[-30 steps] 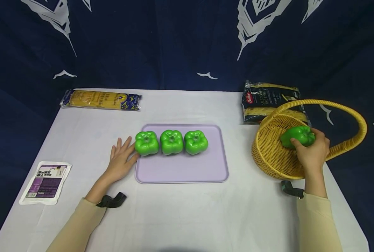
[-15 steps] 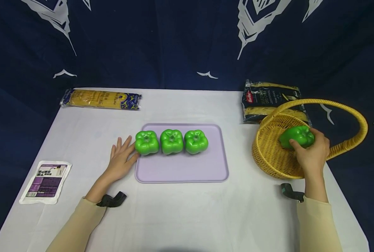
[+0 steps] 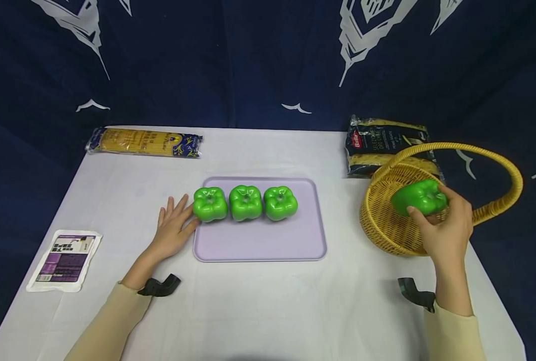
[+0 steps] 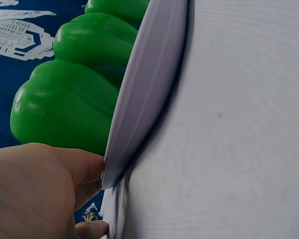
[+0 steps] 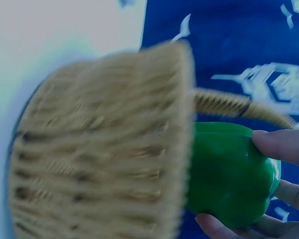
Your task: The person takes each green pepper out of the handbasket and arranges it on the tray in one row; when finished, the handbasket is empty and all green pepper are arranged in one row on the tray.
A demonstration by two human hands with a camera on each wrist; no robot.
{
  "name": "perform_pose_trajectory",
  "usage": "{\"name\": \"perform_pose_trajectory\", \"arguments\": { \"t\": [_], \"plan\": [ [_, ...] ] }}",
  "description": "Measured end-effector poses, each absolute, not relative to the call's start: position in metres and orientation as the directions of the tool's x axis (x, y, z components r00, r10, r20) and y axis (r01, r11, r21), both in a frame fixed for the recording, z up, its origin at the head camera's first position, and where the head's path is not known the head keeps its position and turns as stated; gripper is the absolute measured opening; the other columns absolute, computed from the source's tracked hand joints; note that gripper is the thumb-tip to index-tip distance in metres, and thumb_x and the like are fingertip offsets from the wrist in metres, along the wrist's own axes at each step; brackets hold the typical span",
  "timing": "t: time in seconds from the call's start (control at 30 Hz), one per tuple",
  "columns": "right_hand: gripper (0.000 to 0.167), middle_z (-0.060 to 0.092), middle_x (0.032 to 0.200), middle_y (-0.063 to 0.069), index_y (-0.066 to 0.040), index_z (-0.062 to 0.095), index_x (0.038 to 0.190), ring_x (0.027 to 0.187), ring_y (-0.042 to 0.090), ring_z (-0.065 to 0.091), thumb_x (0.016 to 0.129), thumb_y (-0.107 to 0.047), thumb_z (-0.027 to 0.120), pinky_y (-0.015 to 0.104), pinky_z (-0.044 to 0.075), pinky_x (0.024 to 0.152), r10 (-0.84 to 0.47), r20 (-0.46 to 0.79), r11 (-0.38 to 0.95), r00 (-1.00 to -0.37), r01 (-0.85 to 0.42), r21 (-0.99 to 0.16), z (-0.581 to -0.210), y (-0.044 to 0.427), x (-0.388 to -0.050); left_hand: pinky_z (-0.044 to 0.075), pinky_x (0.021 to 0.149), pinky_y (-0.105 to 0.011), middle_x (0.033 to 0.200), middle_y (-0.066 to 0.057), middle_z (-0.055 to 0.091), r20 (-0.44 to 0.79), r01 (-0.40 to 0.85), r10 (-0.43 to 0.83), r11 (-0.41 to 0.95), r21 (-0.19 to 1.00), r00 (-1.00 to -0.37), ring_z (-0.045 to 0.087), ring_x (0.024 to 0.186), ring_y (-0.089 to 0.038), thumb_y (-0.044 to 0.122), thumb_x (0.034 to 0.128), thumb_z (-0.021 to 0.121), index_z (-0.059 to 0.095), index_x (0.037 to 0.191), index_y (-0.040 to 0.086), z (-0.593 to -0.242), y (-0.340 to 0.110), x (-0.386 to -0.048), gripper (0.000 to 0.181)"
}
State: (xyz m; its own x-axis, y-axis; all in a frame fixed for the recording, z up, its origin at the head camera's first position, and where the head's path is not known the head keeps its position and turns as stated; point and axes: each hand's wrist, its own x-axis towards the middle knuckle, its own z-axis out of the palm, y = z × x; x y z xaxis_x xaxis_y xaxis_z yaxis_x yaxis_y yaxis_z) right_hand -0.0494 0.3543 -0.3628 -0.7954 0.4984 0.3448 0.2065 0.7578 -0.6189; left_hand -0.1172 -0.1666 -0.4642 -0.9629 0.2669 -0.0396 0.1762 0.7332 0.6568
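Observation:
My right hand [image 3: 450, 225] grips a green bell pepper [image 3: 420, 197] over the wicker basket [image 3: 387, 235]. In the right wrist view the held bell pepper [image 5: 231, 174] shows past the basket's rim, with thumb and fingers around it. Three more green bell peppers [image 3: 245, 203] stand in a row along the back of the lilac tray [image 3: 260, 245]. My left hand [image 3: 170, 233] rests with spread, straight fingers at the tray's left edge, close to the leftmost pepper. In the left wrist view its thumb touches the tray's rim [image 4: 139, 99].
A long yellow and blue pasta packet [image 3: 143, 143] lies at the back left. Behind the basket is a black and yellow pasta bag [image 3: 380, 140]. A white and purple pouch [image 3: 64, 260] lies at the left. The basket's tall handle [image 3: 498, 158] arches over its right side.
My right hand has raised the bell pepper out of the basket's bowl, a little toward the left. My left hand and the three peppers on the tray have stayed put.

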Motion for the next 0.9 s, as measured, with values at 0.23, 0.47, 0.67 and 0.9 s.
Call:
{"name": "perform_pose_trajectory", "arguments": {
  "t": [0.23, 0.47, 0.67, 0.9],
  "plan": [
    [0.074, 0.044, 0.140, 0.015, -0.011, 0.048, 0.143, 0.119, 0.017, 0.046, 0.077, 0.002, 0.080, -0.005, 0.036, 0.075, 0.403, 0.433, 0.779, -0.806, 0.055, -0.624, -0.343, 0.326, -0.039, -0.013, 0.115, -0.064, 0.161, -0.027, 0.013, -0.038, 0.175, 0.264, 0.732, 0.658, -0.964, -0.012, 0.148, -0.048, 0.029, 0.1022, 0.046, 0.039, 0.149, 0.006, -0.464, -0.167, -0.117, 0.053],
    [0.074, 0.046, 0.139, 0.020, -0.004, 0.050, 0.139, 0.123, 0.011, 0.043, 0.073, 0.009, 0.080, -0.004, 0.039, 0.078, 0.265, 0.501, 0.779, -0.824, -0.124, -0.615, -0.335, 0.298, -0.042, -0.013, 0.114, -0.065, 0.161, -0.027, 0.014, -0.032, 0.175, 0.260, 0.733, 0.657, -0.965, -0.012, 0.147, -0.049, 0.029, 0.1013, 0.047, 0.040, 0.149, 0.007, -0.466, -0.166, -0.118, 0.053],
    [0.072, 0.046, 0.139, 0.024, 0.001, 0.050, 0.137, 0.124, 0.031, 0.048, 0.071, 0.011, 0.080, -0.004, 0.039, 0.078, 0.159, 0.514, 0.758, -0.843, -0.229, -0.611, -0.344, 0.275, -0.056, -0.013, 0.115, -0.064, 0.161, -0.026, 0.013, -0.043, 0.169, 0.259, 0.739, 0.652, -0.965, -0.012, 0.148, -0.048, 0.030, 0.1012, 0.047, 0.039, 0.149, 0.008, -0.468, -0.166, -0.119, 0.053],
    [0.071, 0.045, 0.138, 0.028, 0.005, 0.050, 0.134, 0.121, 0.042, 0.052, 0.071, 0.009, 0.082, -0.004, 0.038, 0.079, 0.073, 0.525, 0.756, -0.848, -0.296, -0.584, -0.358, 0.250, -0.070, -0.012, 0.114, -0.065, 0.160, -0.027, 0.014, -0.024, 0.183, 0.261, 0.736, 0.651, -0.965, -0.010, 0.147, -0.050, 0.031, 0.1015, 0.046, 0.039, 0.149, 0.007, -0.467, -0.166, -0.118, 0.054]
  ]
}}
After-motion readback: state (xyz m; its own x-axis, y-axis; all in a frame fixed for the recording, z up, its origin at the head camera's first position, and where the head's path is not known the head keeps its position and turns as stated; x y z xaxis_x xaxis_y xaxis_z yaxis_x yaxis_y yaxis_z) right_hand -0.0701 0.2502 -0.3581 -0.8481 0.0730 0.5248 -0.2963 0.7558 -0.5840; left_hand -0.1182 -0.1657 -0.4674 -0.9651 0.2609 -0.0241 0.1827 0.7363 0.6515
